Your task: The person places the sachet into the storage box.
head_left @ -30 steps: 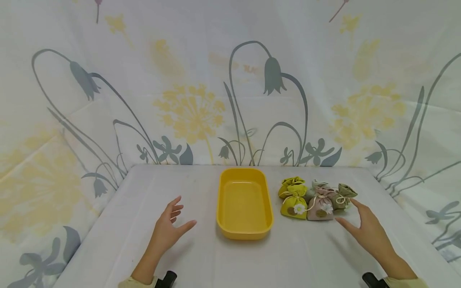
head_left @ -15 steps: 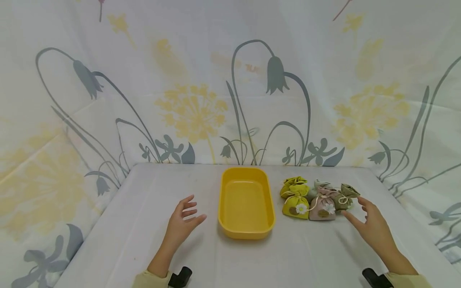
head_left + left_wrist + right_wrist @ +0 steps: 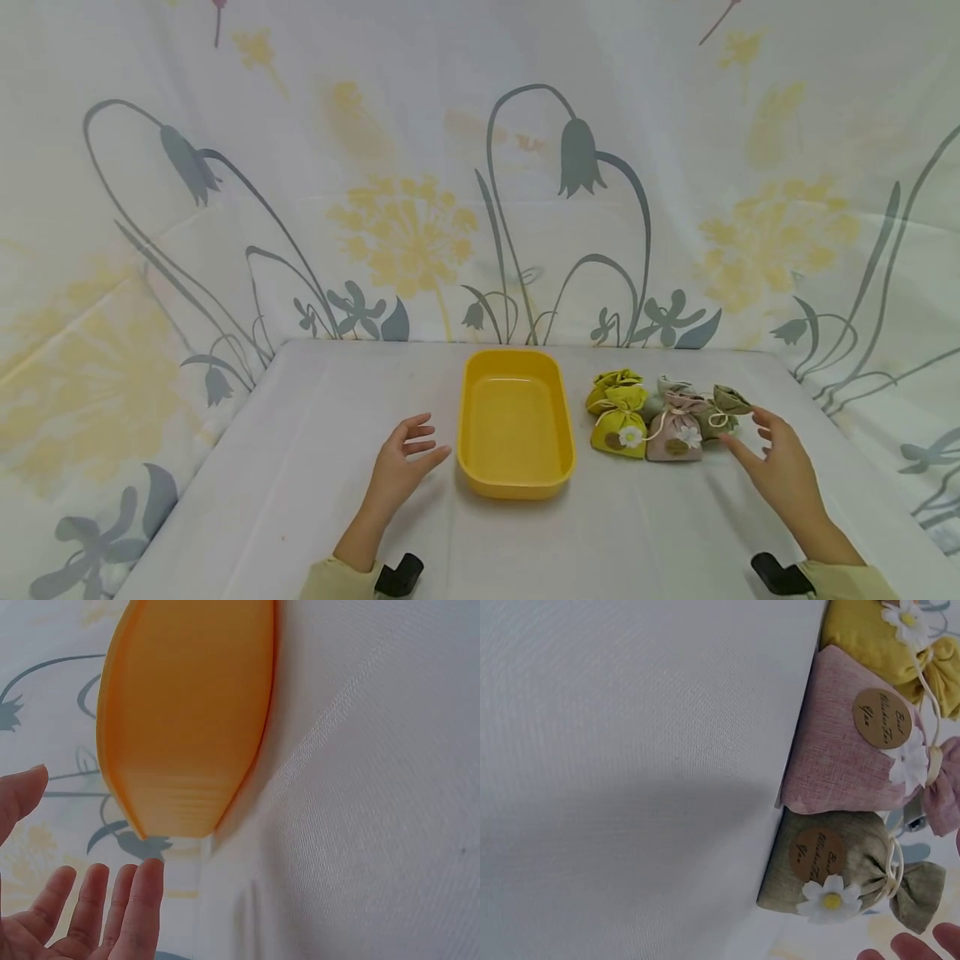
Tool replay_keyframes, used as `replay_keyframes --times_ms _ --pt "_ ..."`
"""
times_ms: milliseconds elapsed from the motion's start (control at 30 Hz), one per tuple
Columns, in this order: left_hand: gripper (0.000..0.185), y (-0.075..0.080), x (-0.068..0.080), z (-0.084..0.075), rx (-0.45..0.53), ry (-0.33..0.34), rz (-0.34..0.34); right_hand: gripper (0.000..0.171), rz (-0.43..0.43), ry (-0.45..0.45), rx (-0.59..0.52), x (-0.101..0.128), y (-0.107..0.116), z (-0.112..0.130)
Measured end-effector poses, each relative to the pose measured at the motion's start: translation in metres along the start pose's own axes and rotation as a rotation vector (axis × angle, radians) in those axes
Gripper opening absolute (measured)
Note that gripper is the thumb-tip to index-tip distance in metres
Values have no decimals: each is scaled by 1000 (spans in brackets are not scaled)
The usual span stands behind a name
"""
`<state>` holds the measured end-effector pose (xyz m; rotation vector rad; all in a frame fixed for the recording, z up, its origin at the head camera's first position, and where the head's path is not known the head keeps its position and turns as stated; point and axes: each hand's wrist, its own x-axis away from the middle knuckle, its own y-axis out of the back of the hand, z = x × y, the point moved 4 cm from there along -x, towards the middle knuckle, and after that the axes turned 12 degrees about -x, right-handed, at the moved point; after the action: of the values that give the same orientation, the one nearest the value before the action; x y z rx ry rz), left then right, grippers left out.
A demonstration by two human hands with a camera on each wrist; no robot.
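Reaching forward over the white table (image 3: 300, 467), I have both hands out, sleeves at the near edge. My left hand (image 3: 401, 467) hovers with its fingers loose and spread, gripping nothing, just beside the left wall of the yellow tray (image 3: 516, 421), near it but apart from it. My right hand (image 3: 776, 467) is also relaxed and holds nothing; its fingertips (image 3: 731, 446) are just beside the olive pouch (image 3: 723, 410), and I cannot tell whether they touch it. That pouch lies at the right end of a small cluster of drawstring pouches right of the tray: next to it a pink pouch (image 3: 675, 429) with a daisy and a round tag, then a yellow-green pouch (image 3: 621, 421). Behind the table hangs a pale curtain (image 3: 480, 167) printed with grey bellflowers and yellow dandelions.
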<state>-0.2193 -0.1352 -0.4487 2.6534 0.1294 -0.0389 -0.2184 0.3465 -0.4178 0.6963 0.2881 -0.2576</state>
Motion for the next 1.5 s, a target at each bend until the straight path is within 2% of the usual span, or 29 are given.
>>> replay_keyframes --times_ms 167,300,433,633,733,900,933,1000,1167,1500 --pt "58 -5 -1 0 20 27 23 66 -39 -1 -27 -2 2 -3" --pt "61 -10 -1 0 66 51 62 66 -55 -40 -51 -4 3 -6" --pt "64 -15 -1 -1 101 51 92 67 -51 -77 -65 -7 3 -9" --pt "64 -19 -1 0 112 58 120 68 -22 -76 -78 -15 1 -16" --pt "62 -21 -2 -1 115 63 136 74 -16 -84 -51 -25 -3 -36" --pt "60 -24 -3 -3 116 62 142 85 -9 -63 -24 -46 -11 -95" --pt "59 -25 -3 -3 118 65 142 85 0 -59 -33 -47 -11 -97" --pt "59 -27 -4 -3 124 70 143 82 24 -73 -53 -44 -9 -81" --pt "57 -30 -4 -4 135 76 153 72 74 -116 -75 -31 -2 -21" --pt "54 -32 -5 -5 167 62 161 63 87 -101 -33 -36 -4 -20"
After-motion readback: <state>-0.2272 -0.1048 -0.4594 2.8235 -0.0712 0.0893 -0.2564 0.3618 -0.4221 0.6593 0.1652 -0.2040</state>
